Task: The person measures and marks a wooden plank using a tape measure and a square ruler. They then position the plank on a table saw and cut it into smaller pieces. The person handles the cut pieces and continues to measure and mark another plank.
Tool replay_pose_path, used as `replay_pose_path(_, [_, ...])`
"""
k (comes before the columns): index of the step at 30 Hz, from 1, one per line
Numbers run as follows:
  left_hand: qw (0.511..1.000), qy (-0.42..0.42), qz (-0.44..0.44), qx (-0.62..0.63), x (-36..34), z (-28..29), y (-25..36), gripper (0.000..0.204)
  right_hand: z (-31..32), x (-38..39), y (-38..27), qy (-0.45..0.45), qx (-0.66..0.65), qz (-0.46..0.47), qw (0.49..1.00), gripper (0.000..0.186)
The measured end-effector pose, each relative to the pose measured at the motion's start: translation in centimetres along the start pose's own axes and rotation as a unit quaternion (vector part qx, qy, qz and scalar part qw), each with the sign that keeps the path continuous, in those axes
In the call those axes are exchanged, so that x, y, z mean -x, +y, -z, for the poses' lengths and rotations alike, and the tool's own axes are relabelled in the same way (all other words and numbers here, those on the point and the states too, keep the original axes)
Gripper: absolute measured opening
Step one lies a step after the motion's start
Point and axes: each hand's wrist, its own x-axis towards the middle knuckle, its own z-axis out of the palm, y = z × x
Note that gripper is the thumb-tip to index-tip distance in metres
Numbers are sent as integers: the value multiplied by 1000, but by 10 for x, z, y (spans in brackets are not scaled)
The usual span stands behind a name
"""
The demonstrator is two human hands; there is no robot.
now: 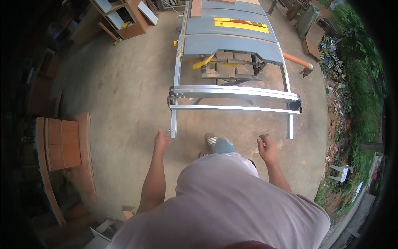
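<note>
1. Head view: the table saw stands ahead of the person, its grey top carrying a yellow throat plate with the toothed saw blade showing through it.
2. From the table saw, a left rail and a right rail run toward the person; a silver rip fence bridges them on the person's side of the saw's top.
3. The left hand, on the person's side of the table saw, is just beside the end of the left rail; its fingers are bent, and I cannot tell whether they touch the rail or grip anything.
4. The right hand, also on the person's side of the table saw, is near the right rail's end but apart from it, fingers curled narrow; its palm is hidden, so I cannot tell what the grip contains.
5. An orange pipe sticks out right of the table saw; a wooden shelf unit stands to its left.
</note>
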Motion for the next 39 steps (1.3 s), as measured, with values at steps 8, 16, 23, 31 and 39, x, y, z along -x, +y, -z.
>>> replay_pose_path(8, [890, 12, 131, -437, 72, 149, -163, 51, -83, -121, -195, -105, -191, 245, 945, 14])
replay_pose_path(16, [941, 75, 300, -135, 101, 208, -230, 47, -134, -225, -385, -131, -243, 307, 911, 18])
replay_pose_path(23, [955, 47, 253, -148, 88, 320, -201, 41, -301, -223, -493, -222, -227, 189, 929, 25])
replay_pose_path(31, [945, 170, 247, -133, 17, 522, -66, 35, -461, -281, -365, -9, -345, -447, 825, 51])
replay_pose_path(39, [953, 58, 85, -286, -157, 539, 136, 30, -498, -353, -249, 328, -385, -588, 631, 46])
